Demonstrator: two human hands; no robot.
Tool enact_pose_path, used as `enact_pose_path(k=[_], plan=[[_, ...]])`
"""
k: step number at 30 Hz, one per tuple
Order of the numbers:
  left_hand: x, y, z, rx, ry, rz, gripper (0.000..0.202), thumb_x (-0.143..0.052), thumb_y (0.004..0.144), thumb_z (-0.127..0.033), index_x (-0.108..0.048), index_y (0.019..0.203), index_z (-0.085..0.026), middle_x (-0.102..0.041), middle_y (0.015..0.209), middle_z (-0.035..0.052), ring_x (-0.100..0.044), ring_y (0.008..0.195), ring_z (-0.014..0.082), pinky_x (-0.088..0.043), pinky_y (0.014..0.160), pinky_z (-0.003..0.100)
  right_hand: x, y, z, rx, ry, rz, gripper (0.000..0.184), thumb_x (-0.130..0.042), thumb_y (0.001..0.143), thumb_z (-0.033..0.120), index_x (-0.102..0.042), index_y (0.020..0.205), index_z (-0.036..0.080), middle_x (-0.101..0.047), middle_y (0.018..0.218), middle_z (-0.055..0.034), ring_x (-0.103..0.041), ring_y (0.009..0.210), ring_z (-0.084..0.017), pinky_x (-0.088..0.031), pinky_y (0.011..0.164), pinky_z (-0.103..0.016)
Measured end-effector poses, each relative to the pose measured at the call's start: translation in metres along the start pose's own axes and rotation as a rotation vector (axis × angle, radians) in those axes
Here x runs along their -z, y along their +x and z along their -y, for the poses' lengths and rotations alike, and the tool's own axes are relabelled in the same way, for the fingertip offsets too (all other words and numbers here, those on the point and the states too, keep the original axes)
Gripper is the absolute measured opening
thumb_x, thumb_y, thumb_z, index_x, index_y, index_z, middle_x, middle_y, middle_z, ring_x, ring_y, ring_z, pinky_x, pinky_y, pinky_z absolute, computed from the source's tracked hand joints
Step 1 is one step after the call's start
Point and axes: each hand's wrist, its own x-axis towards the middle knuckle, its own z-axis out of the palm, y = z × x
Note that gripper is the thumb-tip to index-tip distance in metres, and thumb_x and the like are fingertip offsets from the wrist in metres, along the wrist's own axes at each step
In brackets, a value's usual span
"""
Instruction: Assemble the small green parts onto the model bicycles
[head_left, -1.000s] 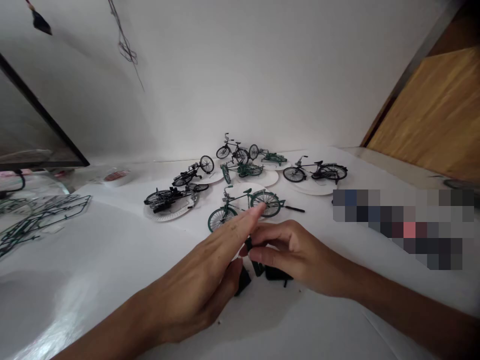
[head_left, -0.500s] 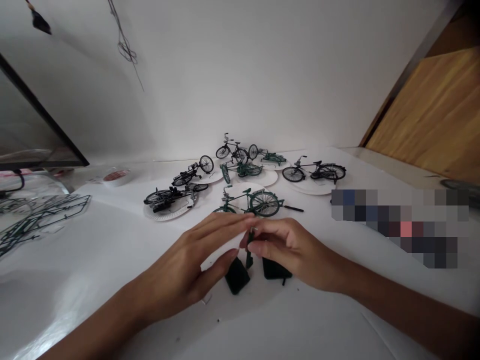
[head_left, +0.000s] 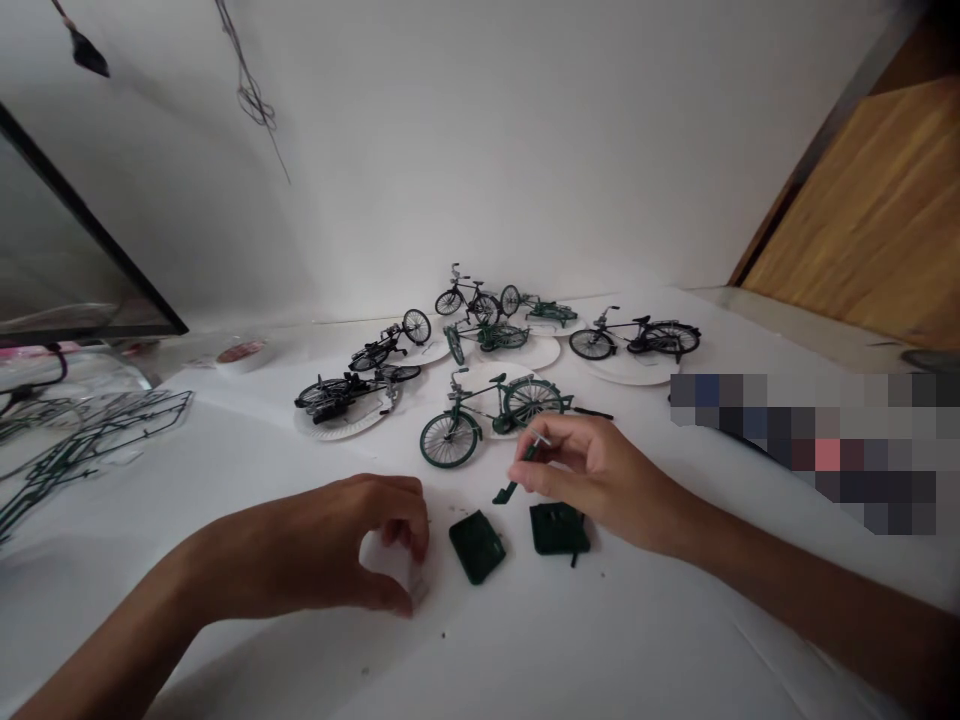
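Head view, lower middle of the frame:
- My right hand [head_left: 604, 485] pinches a small green crank-shaped part [head_left: 507, 492] between thumb and fingers.
- My left hand [head_left: 330, 540] has drawn away, curled over a pale scrap [head_left: 415, 587]; I cannot tell whether it grips it.
- Two dark green plastic pieces [head_left: 477, 547] lie between my hands, below a green model bicycle [head_left: 448, 440].

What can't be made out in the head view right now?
Head view only:
- Pale piece under the left hand: mostly hidden by the hand, so its shape and what it is are unclear.
- Small green part in the right hand: the gripped section is hidden by the hand.
- Blurred patch: hides whatever lies at the right.
- Green plastic frame: cut off by the left edge.
- Table specks: too small to identify.
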Motion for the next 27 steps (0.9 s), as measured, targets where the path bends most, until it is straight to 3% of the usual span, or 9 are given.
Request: enact_pose_path(k=[5, 9, 14, 19, 27], plan=[[-0.004, 0.003, -0.009, -0.045, -0.056, 0.062, 0.003, -0.066, 0.088, -0.027, -0.069, 0.089, -0.027, -0.068, 0.099, -0.0059, -0.062, 0.090, 0.0126, -0.045, 0.075, 0.021, -0.002, -0.003, 0.001, 0.045, -0.039, -0.006, 0.014, -0.067, 0.087, 0.033, -0.064, 0.082, 0.020, -0.071, 0.080, -0.0004, -0.063, 0.081, -0.015, -0.050, 0.075, -0.028], [-0.010, 0.008, -0.009, -0.129, -0.015, -0.006, 0.009, -0.059, 0.093, -0.026, -0.068, 0.090, -0.025, -0.067, 0.097, -0.0032, -0.061, 0.086, 0.0124, -0.045, 0.074, 0.022, -0.002, -0.001, 0.001, 0.004, 0.015, -0.034, 0.014, -0.068, 0.086, 0.031, -0.062, 0.081, 0.019, -0.074, 0.081, -0.0016, -0.063, 0.076, -0.012, -0.051, 0.068, -0.024], [-0.013, 0.011, -0.006, -0.154, 0.026, -0.056, 0.008, -0.059, 0.090, -0.020, -0.066, 0.089, -0.023, -0.067, 0.094, -0.0020, -0.061, 0.082, 0.0123, -0.045, 0.073, 0.023, 0.000, 0.003, 0.001, -0.031, 0.007, -0.041, 0.015, -0.068, 0.085, 0.032, -0.070, 0.092, 0.019, -0.076, 0.085, -0.0037, -0.061, 0.071, -0.011, -0.048, 0.058, -0.021], [-0.018, 0.010, -0.006, -0.156, 0.066, -0.128, 0.009, -0.057, 0.091, -0.020, -0.064, 0.093, -0.023, -0.067, 0.092, -0.0008, -0.061, 0.077, 0.0135, -0.043, 0.067, 0.024, 0.001, 0.003, 0.002, -0.076, 0.009, -0.042, 0.017, -0.068, 0.083, 0.030, -0.074, 0.094, 0.019, -0.077, 0.089, -0.0054, -0.064, 0.076, -0.014, -0.052, 0.064, -0.024], [-0.024, 0.015, -0.011, -0.289, 0.160, -0.187, 0.008, -0.056, 0.093, -0.017, -0.060, 0.098, -0.023, -0.065, 0.094, -0.0003, -0.060, 0.076, 0.0135, -0.042, 0.068, 0.025, 0.001, 0.003, 0.003, -0.082, 0.016, -0.033, 0.015, -0.069, 0.083, 0.031, -0.071, 0.091, 0.018, -0.077, 0.089, -0.0053, -0.065, 0.078, -0.015, -0.054, 0.068, -0.026]])
